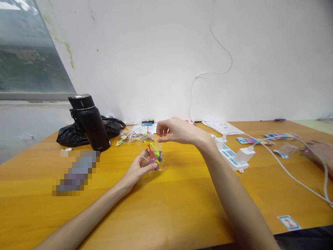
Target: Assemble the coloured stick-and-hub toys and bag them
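Observation:
My left hand [140, 164] pinches a small clear plastic bag of colourful plastic pieces [153, 157] between thumb and fingers. Red, green, yellow and blue parts show through the film, low over the table [179, 208]. Above and to the right of this bag hovers my right hand [175, 130]. Its fingers are bent, the thumb is apart from them, and no object shows between them. Just behind, more clear bags of similar coloured pieces [135, 135] lie on the tabletop.
A black bottle [91, 123] stands at left before a black plastic bag [71, 135]. A blurred-out flat object [78, 172] lies nearer. At right are a white power strip [231, 158], cables, colourful packets [255, 140], a small card [289, 223] and another person's hand [316, 151].

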Demonstrator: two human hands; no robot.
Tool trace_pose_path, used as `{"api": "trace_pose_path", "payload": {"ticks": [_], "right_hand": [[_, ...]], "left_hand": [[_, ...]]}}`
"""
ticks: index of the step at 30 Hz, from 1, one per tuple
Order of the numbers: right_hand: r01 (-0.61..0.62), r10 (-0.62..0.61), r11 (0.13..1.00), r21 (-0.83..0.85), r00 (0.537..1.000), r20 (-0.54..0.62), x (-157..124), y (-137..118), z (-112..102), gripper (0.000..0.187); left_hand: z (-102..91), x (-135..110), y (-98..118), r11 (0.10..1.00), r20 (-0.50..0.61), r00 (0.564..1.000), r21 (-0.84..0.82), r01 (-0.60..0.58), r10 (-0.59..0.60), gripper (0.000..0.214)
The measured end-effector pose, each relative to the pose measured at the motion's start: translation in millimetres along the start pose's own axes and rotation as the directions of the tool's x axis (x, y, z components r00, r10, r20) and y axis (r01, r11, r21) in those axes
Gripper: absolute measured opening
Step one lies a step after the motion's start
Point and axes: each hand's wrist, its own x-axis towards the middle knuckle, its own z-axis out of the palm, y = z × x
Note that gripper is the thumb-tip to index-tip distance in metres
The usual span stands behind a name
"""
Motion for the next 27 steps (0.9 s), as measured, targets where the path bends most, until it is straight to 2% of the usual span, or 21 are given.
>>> {"api": "trace_pose_path", "payload": {"ticks": [3, 6, 9, 11, 15, 19, 23, 25, 27], "right_hand": [[0.024, -0.024, 1.000, 0.013, 0.999, 0.039, 7, 1, 7, 0.010], [0.058, -0.059, 0.997, 0.046, 0.998, 0.029, 11, 1, 10, 0.011], [0.080, -0.083, 0.994, 0.076, 0.996, 0.031, 10, 1, 9, 0.015], [0.083, -0.087, 0.992, 0.091, 0.995, 0.042, 8, 0, 7, 0.018], [0.069, -0.086, 0.986, 0.153, 0.990, 0.110, 4, -2, 2, 0.023], [0.026, -0.056, 0.981, 0.194, 0.987, 0.151, 0, -3, -1, 0.023], [0.031, -0.061, 0.985, 0.171, 0.983, 0.171, 1, -1, 2, 0.018], [0.052, -0.073, 0.990, 0.133, 0.985, 0.159, 4, 0, 5, 0.009], [0.080, -0.092, 0.992, 0.097, 0.987, 0.134, 7, 0, 10, 0.009]], "left_hand": [[0.2, 1, -1, 1.000, 0.014, 1.000, -0.020, -0.007, 0.007, 0.055], [0.3, 1, 0, 1.000, 0.010, 1.000, -0.014, -0.006, 0.007, 0.058], [-0.9, 1, 4, 1.000, 0.003, 1.000, 0.008, -0.024, 0.024, 0.050], [-2.5, 1, 7, 0.997, -0.008, 0.997, 0.000, -0.080, 0.080, 0.041], [-7.2, 3, 17, 0.976, -0.111, 0.970, 0.011, -0.217, 0.217, 0.026], [-11.3, 6, 22, 0.954, -0.172, 0.942, -0.037, -0.297, 0.287, 0.020], [-12.3, 7, 23, 0.954, -0.202, 0.937, -0.040, -0.297, 0.284, 0.020], [-11.9, 7, 23, 0.958, -0.204, 0.942, -0.048, -0.282, 0.267, 0.024], [-11.5, 8, 24, 0.964, -0.204, 0.948, -0.053, -0.262, 0.246, 0.027]]}}
